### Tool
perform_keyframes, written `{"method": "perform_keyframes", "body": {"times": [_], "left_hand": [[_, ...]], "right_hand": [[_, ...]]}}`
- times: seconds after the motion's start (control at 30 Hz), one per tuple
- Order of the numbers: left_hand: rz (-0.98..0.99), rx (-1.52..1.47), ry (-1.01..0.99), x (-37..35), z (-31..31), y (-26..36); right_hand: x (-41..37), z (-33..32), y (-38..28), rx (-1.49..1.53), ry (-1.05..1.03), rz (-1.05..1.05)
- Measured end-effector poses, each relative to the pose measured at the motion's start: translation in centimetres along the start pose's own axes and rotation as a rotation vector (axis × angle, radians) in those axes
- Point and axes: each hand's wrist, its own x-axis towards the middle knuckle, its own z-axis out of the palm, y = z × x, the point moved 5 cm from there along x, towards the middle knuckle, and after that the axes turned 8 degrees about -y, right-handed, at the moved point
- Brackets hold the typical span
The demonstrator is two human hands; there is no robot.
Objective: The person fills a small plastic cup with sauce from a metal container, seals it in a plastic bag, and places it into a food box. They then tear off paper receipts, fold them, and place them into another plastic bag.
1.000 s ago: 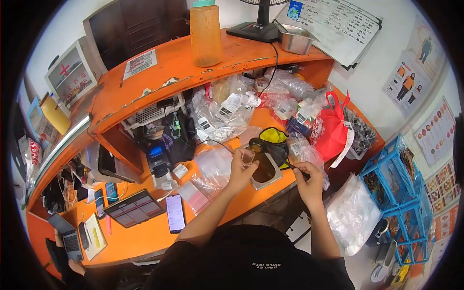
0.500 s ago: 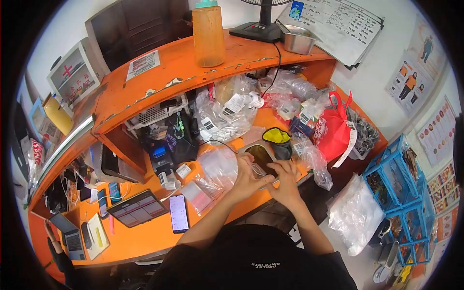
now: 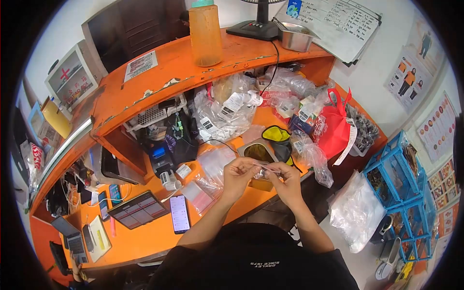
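Observation:
Both my hands pinch a small clear plastic bag with a pinkish edge (image 3: 267, 167) above the front edge of the orange counter. My left hand (image 3: 239, 178) grips its left end between thumb and fingers. The other end is pinched by my right hand (image 3: 288, 184). Just behind and partly under the hands stands an open metal tin (image 3: 258, 153) with something dark inside. A black and yellow pouch (image 3: 278, 137) lies beside the tin. More clear bags with a pink strip (image 3: 197, 195) lie on the counter to the left.
A phone (image 3: 179, 214), a tablet (image 3: 138, 209) and a laptop (image 3: 72, 239) are on the counter (image 3: 135, 244). Wrapped packages (image 3: 224, 108) and a red bag (image 3: 333, 128) fill the back. Blue baskets (image 3: 398, 179) stand right. Another person's hand (image 3: 76, 265) is by the laptop.
My hands have moved slightly toward me, off the tin's opening, and lifted the small bag into plainer view. The other person's hand at far left has shifted lower.

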Motion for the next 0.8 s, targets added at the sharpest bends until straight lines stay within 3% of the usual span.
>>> {"method": "perform_keyframes", "body": {"times": [0.23,0.37,0.43,0.6,0.67,0.7,0.8], "left_hand": [[-0.137,-0.036,-0.045,-0.9,0.4,-0.7],[-0.076,0.102,-0.022,-2.1,0.5,-0.3],[-0.100,0.192,-0.051,-2.4,0.5,-0.4],[-0.043,0.290,0.047,-4.3,-0.4,-1.3],[-0.065,0.150,0.147,-5.1,-1.4,-1.5],[0.033,0.241,0.183,-5.2,-2.2,-1.1],[-0.086,0.131,0.310,-5.8,-6.2,0.6]], "right_hand": [[-0.3,0.3,-0.5,0.070,0.008,0.020],[-1.0,1.2,0.6,0.130,0.013,0.020],[-1.1,1.1,0.9,-0.043,0.036,0.048],[-1.2,2.3,1.3,-0.177,-0.061,0.039],[-1.4,2.1,1.4,-0.177,-0.091,0.032],[-1.9,1.1,1.9,-0.150,-0.056,0.083],[-2.8,-3.4,3.8,-0.105,0.013,0.079]]}}
